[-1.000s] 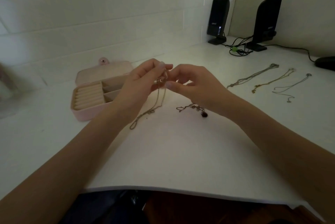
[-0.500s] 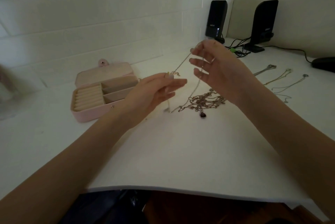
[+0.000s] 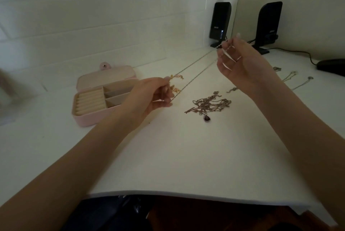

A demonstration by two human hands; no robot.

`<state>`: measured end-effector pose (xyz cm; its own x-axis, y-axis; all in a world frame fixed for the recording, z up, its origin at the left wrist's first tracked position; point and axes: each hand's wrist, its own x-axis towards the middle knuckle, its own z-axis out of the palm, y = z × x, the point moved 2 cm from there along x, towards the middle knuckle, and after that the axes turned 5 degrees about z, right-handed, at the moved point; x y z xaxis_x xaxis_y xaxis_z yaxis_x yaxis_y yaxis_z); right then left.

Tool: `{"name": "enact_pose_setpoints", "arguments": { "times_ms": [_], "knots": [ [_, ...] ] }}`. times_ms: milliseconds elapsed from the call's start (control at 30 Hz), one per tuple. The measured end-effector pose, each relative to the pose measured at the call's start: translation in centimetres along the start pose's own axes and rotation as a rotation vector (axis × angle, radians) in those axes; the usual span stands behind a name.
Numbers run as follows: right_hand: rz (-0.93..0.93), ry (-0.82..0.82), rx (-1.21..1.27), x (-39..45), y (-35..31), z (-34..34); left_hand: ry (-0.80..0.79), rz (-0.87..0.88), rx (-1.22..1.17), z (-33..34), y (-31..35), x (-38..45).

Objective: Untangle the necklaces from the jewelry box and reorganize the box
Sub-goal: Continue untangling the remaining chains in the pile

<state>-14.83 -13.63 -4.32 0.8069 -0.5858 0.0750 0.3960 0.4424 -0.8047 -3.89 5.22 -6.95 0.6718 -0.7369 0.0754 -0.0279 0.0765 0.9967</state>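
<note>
White desk (image 3: 168, 156) w/ tiled wall, two black speakers (image 3: 220, 21) at rear. Thin chain (image 3: 194, 76) stretched taut: left hand (image 3: 155, 96) pinches gold end, right hand (image 3: 240, 66) pinches other end, remaining fingers spread. Tangled necklaces (image 3: 211, 105) lie between; pink jewelry box (image 3: 104, 96) open, left.

Prob. a home desk corner: white desk (image 3: 168, 156), tiled wall (image 3: 93, 15), two black PC speakers (image 3: 220, 21) w/ cables.

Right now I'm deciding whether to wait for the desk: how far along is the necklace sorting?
Partway. Done: three necklaces lie separately at the right. In hand: the left hand and right hand stretch one chain between them. Left: a tangled pile sits on the desk, and the open jewelry box looks empty.
</note>
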Motion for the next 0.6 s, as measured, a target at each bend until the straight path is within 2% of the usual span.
{"name": "enact_pose_setpoints", "arguments": {
  "times_ms": [100,167,300,400,500,600],
  "knots": [
    [0.029,0.042,0.033,0.6,0.1,-0.8,0.020,-0.033,-0.198,-0.3,0.0,0.1],
    [0.025,0.052,0.006,0.7,0.1,-1.0,0.026,-0.041,-0.223,-0.4,-0.1,0.3],
    [-0.006,0.109,-0.084,0.6,-0.1,-1.4,-0.007,-0.010,-0.096,-0.5,-0.6,0.3],
    [-0.089,0.228,-0.312,0.3,-0.4,-1.8,-0.038,0.032,0.064,-0.5,-1.1,-0.1],
    [-0.179,0.333,-0.505,-0.3,-1.1,-2.5,0.017,0.083,0.309,0.3,-1.4,-0.2],
    [-0.192,0.408,-0.483,-1.6,-3.0,-4.6,0.077,0.176,0.401,2.9,-1.2,-0.5]
  ]
}}
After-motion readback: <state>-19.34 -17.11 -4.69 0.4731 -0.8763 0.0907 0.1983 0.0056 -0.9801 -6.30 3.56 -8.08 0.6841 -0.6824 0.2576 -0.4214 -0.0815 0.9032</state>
